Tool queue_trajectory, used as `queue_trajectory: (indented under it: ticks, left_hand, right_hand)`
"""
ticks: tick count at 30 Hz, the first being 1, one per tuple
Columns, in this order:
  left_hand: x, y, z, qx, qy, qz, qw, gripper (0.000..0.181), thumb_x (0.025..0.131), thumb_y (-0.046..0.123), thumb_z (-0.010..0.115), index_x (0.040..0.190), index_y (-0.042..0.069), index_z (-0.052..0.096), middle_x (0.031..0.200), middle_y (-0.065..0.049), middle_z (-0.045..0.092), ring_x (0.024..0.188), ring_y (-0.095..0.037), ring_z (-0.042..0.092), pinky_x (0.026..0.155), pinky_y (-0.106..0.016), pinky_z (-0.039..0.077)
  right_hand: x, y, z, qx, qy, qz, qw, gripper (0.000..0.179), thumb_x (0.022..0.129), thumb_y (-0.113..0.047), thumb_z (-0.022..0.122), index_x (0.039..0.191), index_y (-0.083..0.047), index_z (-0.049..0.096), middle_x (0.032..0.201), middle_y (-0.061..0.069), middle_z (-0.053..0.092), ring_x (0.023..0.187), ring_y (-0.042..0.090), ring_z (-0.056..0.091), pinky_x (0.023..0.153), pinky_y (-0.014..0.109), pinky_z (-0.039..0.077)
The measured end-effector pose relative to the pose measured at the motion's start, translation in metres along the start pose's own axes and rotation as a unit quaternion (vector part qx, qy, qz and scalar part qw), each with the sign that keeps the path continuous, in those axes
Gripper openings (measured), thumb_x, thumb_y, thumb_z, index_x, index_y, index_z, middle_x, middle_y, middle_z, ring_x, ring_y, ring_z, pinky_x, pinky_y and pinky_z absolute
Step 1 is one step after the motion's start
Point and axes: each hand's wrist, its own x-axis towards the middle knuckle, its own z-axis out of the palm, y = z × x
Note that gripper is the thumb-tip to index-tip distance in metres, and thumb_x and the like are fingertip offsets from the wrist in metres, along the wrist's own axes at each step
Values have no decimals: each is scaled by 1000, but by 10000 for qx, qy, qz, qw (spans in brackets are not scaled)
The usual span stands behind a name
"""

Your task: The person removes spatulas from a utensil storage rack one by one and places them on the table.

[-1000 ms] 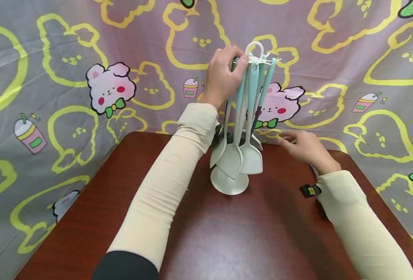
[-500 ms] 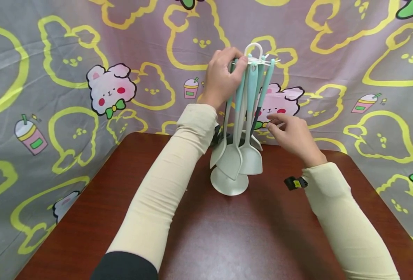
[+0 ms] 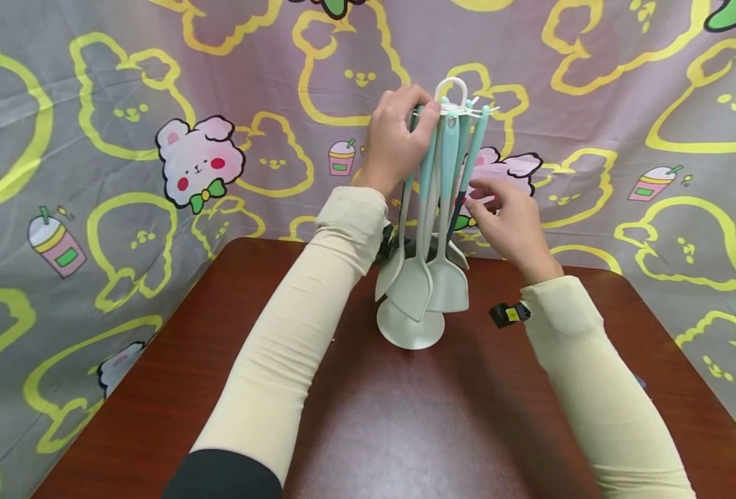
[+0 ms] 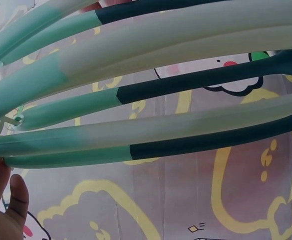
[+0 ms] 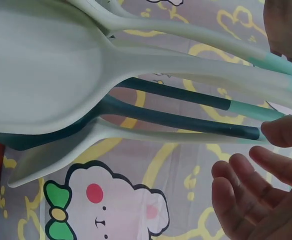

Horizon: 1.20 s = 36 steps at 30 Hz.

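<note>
In the head view, a white utensil stand (image 3: 410, 331) carries several hanging cooking utensils with mint-green handles. My left hand (image 3: 400, 135) grips the stand's top at the left, its thumb beside the white loop. Two pale turners (image 3: 413, 285) hang at the front. On the right hangs a dark-shafted utensil (image 3: 458, 208), whose dark head shows behind a pale turner in the right wrist view. My right hand (image 3: 509, 220) is beside it with thumb and forefinger parted. In the right wrist view, the thumb (image 5: 284, 131) overlaps the handle just past the dark shaft (image 5: 185, 120); the other fingers are loosely bent.
The stand is on a reddish-brown wooden table (image 3: 218, 388), towards its back edge. A patterned cloth (image 3: 268, 62) with yellow outlines hangs behind and along the sides. A black wrist camera (image 3: 509, 314) juts from the right sleeve.
My right hand has moved left and up from the right side of the table to the dark-shafted utensil. The left hand has kept its grip on the stand's top.
</note>
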Motion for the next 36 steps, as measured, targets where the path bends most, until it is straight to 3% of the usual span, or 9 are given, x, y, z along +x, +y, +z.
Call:
queue_trajectory:
  ticks: [15,18,23,29,36]
  left_hand:
    - [0,0,0,27,-66,-98,9999,22,99,27,52,100,13,68,105,1,68,102,-17,52,88,-22,40]
    - [1,-1,0,35,-69,-108,9999,22,99,27,51,100,13,68,104,1,68,102,-18,53,88,-22,40]
    - [1,-1,0,54,-56,-69,9999,22,99,27,51,100,13,68,104,1,68,101,-17,52,87,-21,40]
    - [1,-1,-2,57,-27,-27,10000,22,98,27,51,100,13,68,104,0,68,100,-16,52,87,-21,40]
    - [1,-2,-1,37,-70,47,10000,22,98,26,51,100,12,68,104,0,68,100,-18,52,87,-21,40]
  right_hand:
    - [7,0,10,207,137,-117,9996,27,94,-13,59,119,-7,70,107,17,73,89,32,72,65,6,41]
    - [10,1,14,328,255,-40,9991,25,93,-13,63,116,-6,71,104,17,73,82,15,71,66,6,43]
    - [13,2,21,590,460,123,9971,21,93,-14,65,107,0,70,97,20,73,67,-16,53,65,7,44]
    - [12,1,27,766,412,243,9959,19,95,-16,64,105,0,66,97,22,75,64,-16,53,64,7,44]
    - [6,5,28,921,292,330,9948,21,99,-16,57,110,0,62,100,21,72,71,-7,57,68,10,45]
